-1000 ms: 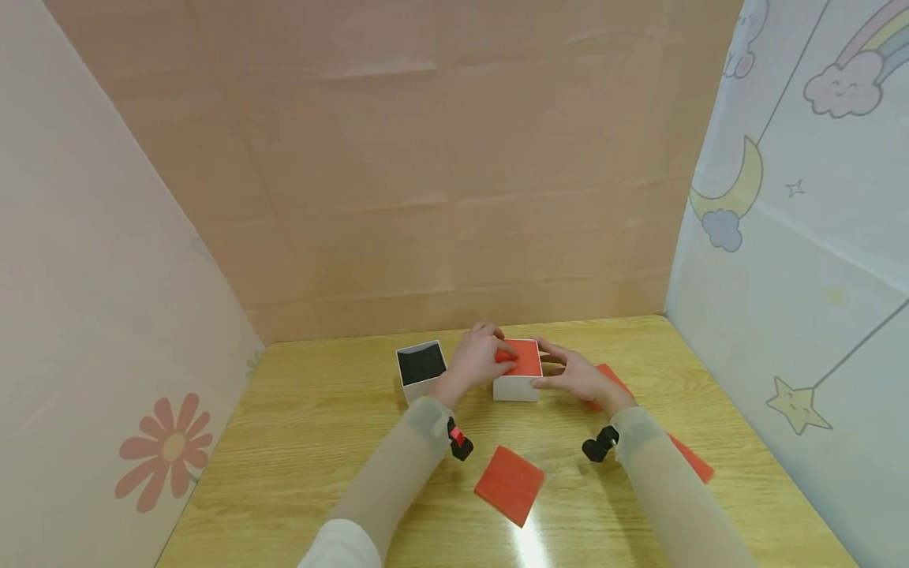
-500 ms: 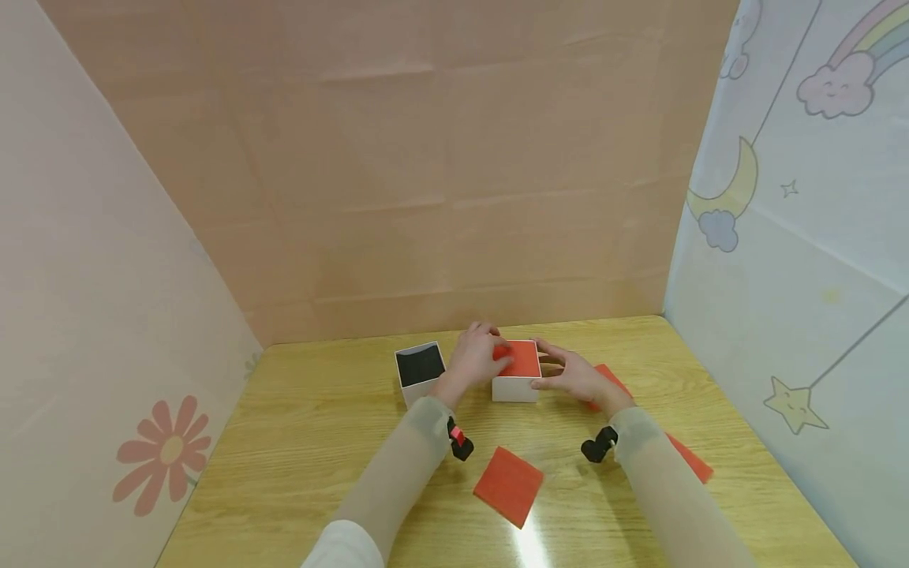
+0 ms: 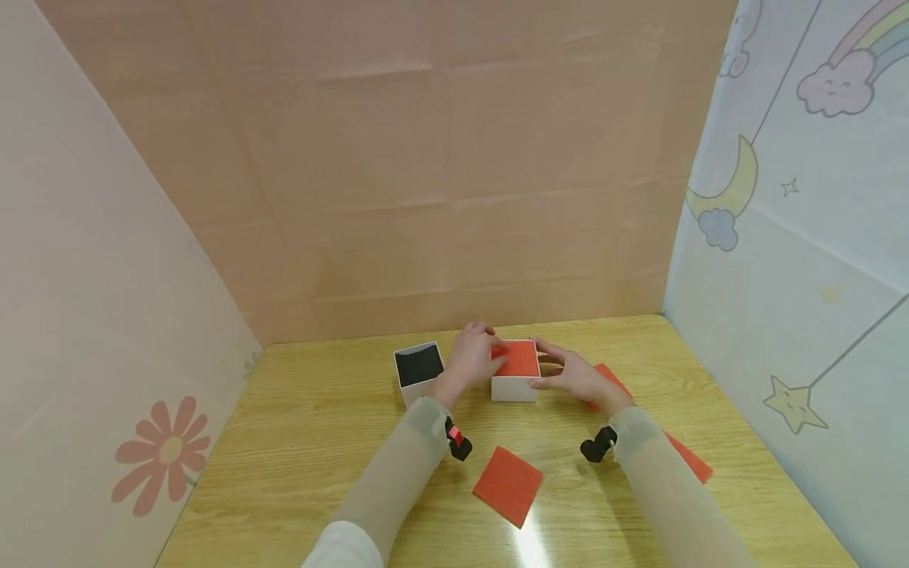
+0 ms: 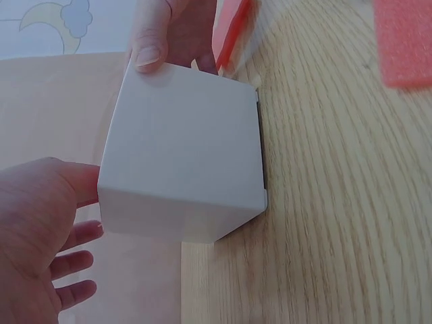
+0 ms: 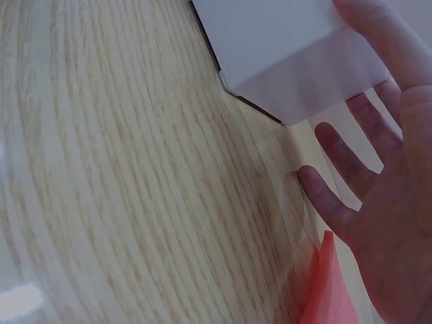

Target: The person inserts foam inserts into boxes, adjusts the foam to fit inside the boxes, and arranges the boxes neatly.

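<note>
A white box (image 3: 514, 390) stands near the back of the table, with a red foam square (image 3: 521, 360) level in its top. At its left edge is my left hand (image 3: 472, 359), thumb and index finger touching the foam's left side. In the left wrist view the other fingers are loosely extended beside the box. My right hand (image 3: 577, 379) holds the box's right side, thumb at the front corner and fingertips towards the back corner. A second white box (image 3: 419, 388) with a black inside (image 3: 420, 366) is left of my left hand, partly hidden by it.
One red foam square (image 3: 508, 487) lies on the wooden table (image 3: 298, 450) nearer to me. Two more red pieces lie at the right: one beyond my right wrist (image 3: 612, 379), another partly behind the forearm (image 3: 690, 457). Papered walls enclose the table's back and sides.
The left hand's thumb and index finger have drawn slightly left across the foam, uncovering more of it. My right hand stays on the box.
</note>
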A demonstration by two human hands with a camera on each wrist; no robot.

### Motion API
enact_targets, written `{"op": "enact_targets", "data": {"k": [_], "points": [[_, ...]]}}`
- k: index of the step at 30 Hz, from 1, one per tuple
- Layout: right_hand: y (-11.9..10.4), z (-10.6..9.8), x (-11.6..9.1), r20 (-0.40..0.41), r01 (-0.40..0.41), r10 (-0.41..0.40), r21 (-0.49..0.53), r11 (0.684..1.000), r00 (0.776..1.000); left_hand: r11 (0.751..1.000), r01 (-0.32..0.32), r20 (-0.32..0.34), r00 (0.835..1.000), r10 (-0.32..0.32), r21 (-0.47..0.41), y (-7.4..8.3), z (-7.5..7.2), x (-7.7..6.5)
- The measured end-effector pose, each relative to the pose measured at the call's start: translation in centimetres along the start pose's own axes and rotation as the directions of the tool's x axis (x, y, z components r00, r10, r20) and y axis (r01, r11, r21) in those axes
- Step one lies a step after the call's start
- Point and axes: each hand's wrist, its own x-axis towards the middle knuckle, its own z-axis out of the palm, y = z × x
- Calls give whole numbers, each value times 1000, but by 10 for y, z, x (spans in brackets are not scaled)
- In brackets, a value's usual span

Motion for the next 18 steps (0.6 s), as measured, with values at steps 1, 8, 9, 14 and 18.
{"op": "enact_targets", "data": {"k": [1,8,9,14,18], "points": [[1,0,0,-1,0,0,1,1000,1000,1000,4,-15,1000,-4,0,-1,0,-1],[4,1,2,-7,-8,8,-11,1000,1000,1000,28,-55,998,-27,10,-3,-1,-2],[4,1,2,-8,-9,9,-9,1000,1000,999,31,-51,998,-30,12,-3,-1,-2],[3,1,3,-6,-4,4,-18,1000,1000,999,50,-37,998,-50,6,-3,-1,-3],[5,1,3,-12,-17,17,-13,1000,1000,999,52,-43,998,-52,0,-3,0,-2]]}}
